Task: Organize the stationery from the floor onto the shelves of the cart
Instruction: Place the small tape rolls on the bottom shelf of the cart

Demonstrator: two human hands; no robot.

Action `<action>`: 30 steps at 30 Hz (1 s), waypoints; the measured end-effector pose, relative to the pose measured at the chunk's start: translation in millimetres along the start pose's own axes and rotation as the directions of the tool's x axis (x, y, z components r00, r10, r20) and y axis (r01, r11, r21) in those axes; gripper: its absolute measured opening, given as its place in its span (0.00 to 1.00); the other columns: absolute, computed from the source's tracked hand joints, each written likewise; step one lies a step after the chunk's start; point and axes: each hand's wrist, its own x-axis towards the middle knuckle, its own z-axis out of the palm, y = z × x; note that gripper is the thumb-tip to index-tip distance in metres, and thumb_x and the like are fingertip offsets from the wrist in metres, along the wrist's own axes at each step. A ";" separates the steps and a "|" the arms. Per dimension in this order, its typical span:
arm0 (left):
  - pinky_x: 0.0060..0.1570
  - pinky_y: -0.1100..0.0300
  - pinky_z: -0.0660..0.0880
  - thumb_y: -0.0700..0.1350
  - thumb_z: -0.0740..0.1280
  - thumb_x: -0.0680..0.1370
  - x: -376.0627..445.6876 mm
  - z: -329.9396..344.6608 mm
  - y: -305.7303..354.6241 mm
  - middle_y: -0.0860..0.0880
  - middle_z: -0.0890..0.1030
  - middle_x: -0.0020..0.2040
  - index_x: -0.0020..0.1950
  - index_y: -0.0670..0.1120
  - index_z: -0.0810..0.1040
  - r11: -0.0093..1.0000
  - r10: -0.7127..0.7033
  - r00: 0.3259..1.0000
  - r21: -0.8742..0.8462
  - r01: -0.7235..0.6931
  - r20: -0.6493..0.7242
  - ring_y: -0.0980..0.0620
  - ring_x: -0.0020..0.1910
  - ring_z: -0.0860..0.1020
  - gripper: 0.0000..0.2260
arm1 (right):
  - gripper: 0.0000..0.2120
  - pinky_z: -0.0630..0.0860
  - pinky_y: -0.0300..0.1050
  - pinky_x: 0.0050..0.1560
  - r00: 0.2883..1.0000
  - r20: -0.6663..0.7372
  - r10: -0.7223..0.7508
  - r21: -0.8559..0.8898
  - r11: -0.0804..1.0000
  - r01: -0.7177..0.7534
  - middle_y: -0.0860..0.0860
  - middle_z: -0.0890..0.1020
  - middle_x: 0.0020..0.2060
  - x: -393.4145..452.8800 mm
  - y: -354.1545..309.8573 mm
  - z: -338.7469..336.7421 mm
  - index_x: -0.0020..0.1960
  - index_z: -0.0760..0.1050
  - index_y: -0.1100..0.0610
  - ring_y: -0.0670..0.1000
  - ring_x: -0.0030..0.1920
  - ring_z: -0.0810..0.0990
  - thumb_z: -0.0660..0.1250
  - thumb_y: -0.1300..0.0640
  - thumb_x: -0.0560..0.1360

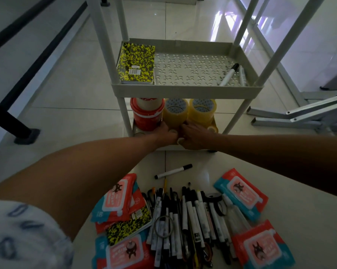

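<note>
Pale grey plastic cart (187,88) stands on the tiled floor (66,84); its perforated middle shelf carries a yellow-and-black speckled notebook (137,64) at the left, long axis running away from the viewer, and two white markers (234,74) at the right. On the lowest shelf a red tub (147,115) and yellowish clear tape rolls (189,111) stand upright. Left hand (164,133) and right hand (192,135) reach there together, whether gripping cannot be told; a heap of markers and pens (187,220) lies lengthwise toward the cart.

Not much legible tbh. The wipes pack (113,200) at lower left shows what looks like "80" on its left edge. The barcode sticker (135,71) on the yellow notebook (137,63) is too blurry to read.
</note>
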 end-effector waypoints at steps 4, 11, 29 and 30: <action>0.72 0.45 0.67 0.45 0.68 0.80 2.3 -5.7 -8.2 0.39 0.64 0.76 0.81 0.43 0.50 0.999 0.006 0.998 -0.035 -0.004 0.056 0.39 0.73 0.66 0.36 | 0.18 0.72 0.53 0.60 1.000 -0.003 0.029 0.028 0.999 -0.029 0.60 0.74 0.60 -0.2 -1.2 2.0 0.61 0.72 0.62 0.58 0.61 0.73 0.63 0.49 0.79; 0.67 0.47 0.73 0.37 0.67 0.77 -2.3 -15.6 -13.0 0.44 0.68 0.72 0.81 0.47 0.51 0.998 0.057 0.986 -0.046 -0.051 0.155 0.43 0.71 0.69 0.37 | 0.18 0.73 0.52 0.61 1.000 0.024 0.015 -0.012 1.000 -0.015 0.58 0.74 0.62 -0.3 -1.8 -0.8 0.63 0.73 0.61 0.57 0.63 0.72 0.62 0.49 0.79; 0.35 0.60 0.68 0.41 0.63 0.79 -10.2 -19.3 -10.9 0.48 0.72 0.36 0.38 0.47 0.70 0.987 0.005 0.993 0.159 0.014 -0.117 0.53 0.36 0.71 0.10 | 0.16 0.72 0.48 0.57 0.999 0.040 0.030 -0.020 0.999 -0.029 0.60 0.75 0.62 -3.2 -2.4 -10.3 0.64 0.71 0.62 0.57 0.60 0.75 0.62 0.55 0.79; 0.34 0.60 0.68 0.40 0.63 0.79 -10.2 -19.9 -10.4 0.48 0.72 0.35 0.37 0.47 0.70 0.983 0.019 0.993 0.185 0.003 -0.114 0.52 0.36 0.71 0.11 | 0.16 0.73 0.48 0.57 0.999 0.041 0.025 -0.025 0.999 -0.024 0.60 0.75 0.61 -3.3 -2.6 -10.7 0.64 0.71 0.62 0.57 0.60 0.76 0.62 0.55 0.79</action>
